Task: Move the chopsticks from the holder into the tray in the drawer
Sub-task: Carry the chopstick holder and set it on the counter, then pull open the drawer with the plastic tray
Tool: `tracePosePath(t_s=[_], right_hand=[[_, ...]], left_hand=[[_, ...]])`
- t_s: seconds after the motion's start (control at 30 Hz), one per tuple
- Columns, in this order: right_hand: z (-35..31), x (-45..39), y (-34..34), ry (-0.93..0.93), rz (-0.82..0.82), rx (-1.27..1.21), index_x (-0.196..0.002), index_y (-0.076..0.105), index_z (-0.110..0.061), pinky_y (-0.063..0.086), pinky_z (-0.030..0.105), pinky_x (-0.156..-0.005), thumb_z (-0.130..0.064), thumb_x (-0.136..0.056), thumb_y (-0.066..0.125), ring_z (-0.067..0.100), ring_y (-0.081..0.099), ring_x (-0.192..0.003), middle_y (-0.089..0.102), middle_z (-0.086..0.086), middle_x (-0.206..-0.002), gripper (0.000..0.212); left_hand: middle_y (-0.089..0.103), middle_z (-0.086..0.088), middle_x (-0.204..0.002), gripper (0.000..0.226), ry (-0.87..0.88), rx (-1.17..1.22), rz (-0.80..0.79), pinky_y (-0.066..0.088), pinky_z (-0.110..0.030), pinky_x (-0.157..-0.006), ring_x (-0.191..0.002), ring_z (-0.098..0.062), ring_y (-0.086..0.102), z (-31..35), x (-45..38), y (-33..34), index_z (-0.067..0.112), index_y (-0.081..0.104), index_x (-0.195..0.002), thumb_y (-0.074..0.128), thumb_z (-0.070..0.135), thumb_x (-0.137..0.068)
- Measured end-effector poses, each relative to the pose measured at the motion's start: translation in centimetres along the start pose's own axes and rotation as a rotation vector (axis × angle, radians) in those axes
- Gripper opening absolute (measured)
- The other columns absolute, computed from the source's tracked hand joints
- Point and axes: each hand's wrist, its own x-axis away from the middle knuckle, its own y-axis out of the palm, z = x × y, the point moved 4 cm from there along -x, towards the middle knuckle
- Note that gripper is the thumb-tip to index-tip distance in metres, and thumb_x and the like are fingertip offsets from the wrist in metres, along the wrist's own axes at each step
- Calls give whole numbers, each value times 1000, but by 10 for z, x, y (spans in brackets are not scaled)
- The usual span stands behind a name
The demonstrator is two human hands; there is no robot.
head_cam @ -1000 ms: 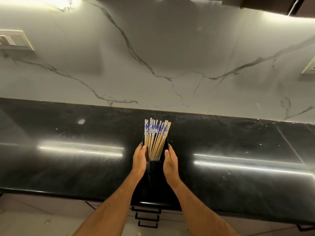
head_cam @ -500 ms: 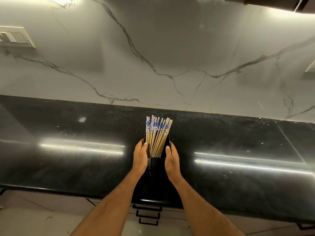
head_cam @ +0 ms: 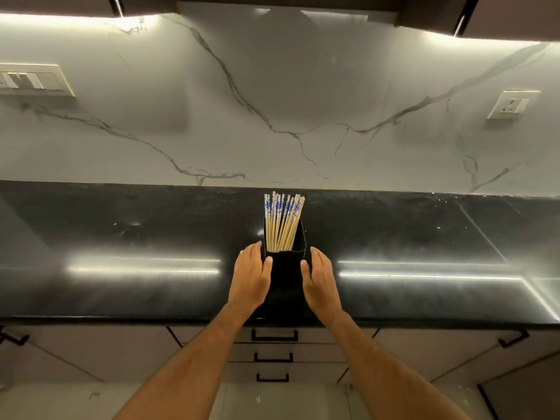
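At frame centre, the left hand (head_cam: 251,275) and right hand (head_cam: 321,278) flank the holder (head_cam: 285,277), fingers straight, thumbs touching its front, gripping nothing. The chopsticks (head_cam: 282,222) stand inside it, near the counter (head_cam: 121,253) front edge above shut drawers (head_cam: 274,356).

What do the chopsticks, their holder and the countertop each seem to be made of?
Pale tan chopsticks with blue-and-white patterned tops: probably bamboo or wood, matte. Square black holder: dull, material unclear, maybe plastic or metal. Black speckled countertop: likely polished stone, mirroring the light strips.
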Motion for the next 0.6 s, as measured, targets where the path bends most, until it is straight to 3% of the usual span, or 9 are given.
tracePosePath(t_s=[0.07,0.13,0.23,0.4,0.6], right_hand=[[-7,31,0,-95,32,123,-149,37,-13,34,27,-116,-35,-106,38,14,39,-140,45,6,-149,49],[-11,62,5,-171,26,252,-147,41,-6,40,37,-116,-30,-106,40,20,44,-137,50,11,-146,48],[-13,100,15,-239,-23,420,-145,45,-2,41,37,-115,-29,-106,41,25,50,-134,54,14,-142,48],[2,142,26,-247,-77,540,-142,47,-4,46,33,-108,-31,-106,39,23,54,-125,57,12,-136,46],[47,157,59,-207,-355,666,-140,47,-10,45,30,-105,-23,-102,45,21,52,-120,55,9,-134,40]], left_hand=[[59,-1,-131,39,129,-118,-3,44,-37,-112,-116,-1,47,-2,30,-10,25,42,-134,33,40,-99],[55,-3,-140,50,208,-235,-55,32,-34,-119,-131,-13,49,-12,62,-14,16,43,-143,33,40,-101],[53,-5,-144,55,277,-368,-120,28,-34,-123,-136,-18,47,-27,105,-20,11,41,-148,33,40,-102],[48,-8,-150,56,258,-421,-260,24,-35,-124,-142,-22,42,-52,155,-10,9,38,-152,37,36,-104],[40,-10,-156,53,146,-489,-434,20,-38,-126,-146,-24,35,-84,180,35,9,30,-155,35,31,-107]])
